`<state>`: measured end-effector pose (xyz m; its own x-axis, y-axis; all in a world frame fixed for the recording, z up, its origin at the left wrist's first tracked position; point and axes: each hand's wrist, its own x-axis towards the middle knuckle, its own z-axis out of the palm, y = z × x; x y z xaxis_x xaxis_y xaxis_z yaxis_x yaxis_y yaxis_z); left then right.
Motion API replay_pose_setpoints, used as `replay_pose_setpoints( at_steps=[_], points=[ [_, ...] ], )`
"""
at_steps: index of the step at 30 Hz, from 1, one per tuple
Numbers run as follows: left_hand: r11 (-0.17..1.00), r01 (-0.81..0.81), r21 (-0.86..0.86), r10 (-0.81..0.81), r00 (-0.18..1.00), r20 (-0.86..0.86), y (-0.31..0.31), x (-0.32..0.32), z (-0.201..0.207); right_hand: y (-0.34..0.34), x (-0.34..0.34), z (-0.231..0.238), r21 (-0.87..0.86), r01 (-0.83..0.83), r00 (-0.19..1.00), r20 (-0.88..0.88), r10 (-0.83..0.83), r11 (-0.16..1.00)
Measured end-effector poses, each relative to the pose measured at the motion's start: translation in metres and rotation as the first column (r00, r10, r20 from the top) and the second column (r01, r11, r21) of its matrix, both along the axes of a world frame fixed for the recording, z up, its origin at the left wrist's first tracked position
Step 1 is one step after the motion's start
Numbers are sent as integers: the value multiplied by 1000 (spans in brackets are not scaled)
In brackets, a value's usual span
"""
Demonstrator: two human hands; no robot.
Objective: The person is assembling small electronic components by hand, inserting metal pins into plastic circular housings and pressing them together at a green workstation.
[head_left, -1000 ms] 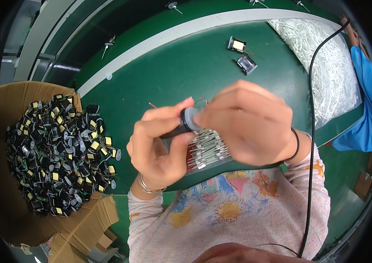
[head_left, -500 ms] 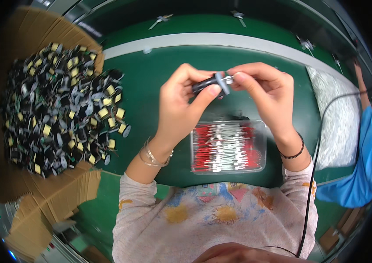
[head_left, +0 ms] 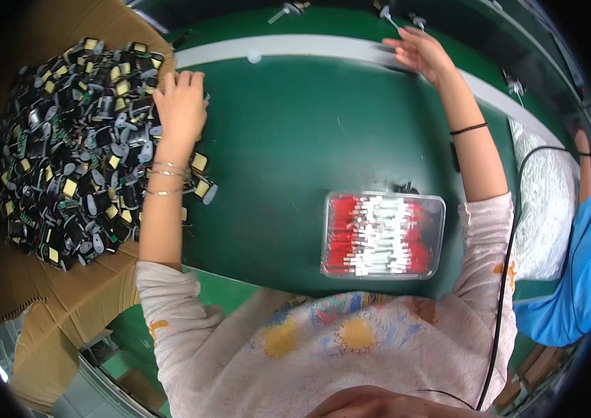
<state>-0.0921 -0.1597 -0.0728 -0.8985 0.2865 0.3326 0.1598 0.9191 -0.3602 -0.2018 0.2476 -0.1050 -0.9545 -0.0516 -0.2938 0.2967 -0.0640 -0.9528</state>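
My left hand (head_left: 183, 108) is at the right edge of a large heap of small black and grey assemblies (head_left: 73, 167) with yellow blocks and green boards. Its fingers are apart and point down at the heap; whether the tips touch a piece cannot be made out. At the far side my right hand (head_left: 424, 56) is stretched over a white strip (head_left: 295, 46), fingers extended and nothing visibly held. Just past its fingertips, small assemblies (head_left: 417, 22) with pale tabs lie on the green surface beyond. A dark blurred patch lies under that hand.
A clear plastic box (head_left: 383, 273) of red and white leads is on the green table (head_left: 268, 153) in front of me. Cardboard (head_left: 93, 285) surrounds the heap. To the right are a clear plastic bag (head_left: 546, 202), a black cable (head_left: 501, 292) and another person's blue sleeve (head_left: 567, 279).
Both hands held a black and grey part together; now they are apart without it. My left hand has moved left to the heap, my right forward to the strip. The view has shifted.
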Motion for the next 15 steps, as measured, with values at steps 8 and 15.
replay_pose_setpoints(
  at_steps=[8, 15],
  points=[
    [999, -30, 41, 18, 960, 280, 5, -3, 8, -30, 171, 86, 289, -352, 885, -208, 417, 890],
    [369, 95, 925, -390, 919, 61, 62, 21, 30, -45, 253, 63, 849, -71, 469, -435, 769, 524]
  ],
)
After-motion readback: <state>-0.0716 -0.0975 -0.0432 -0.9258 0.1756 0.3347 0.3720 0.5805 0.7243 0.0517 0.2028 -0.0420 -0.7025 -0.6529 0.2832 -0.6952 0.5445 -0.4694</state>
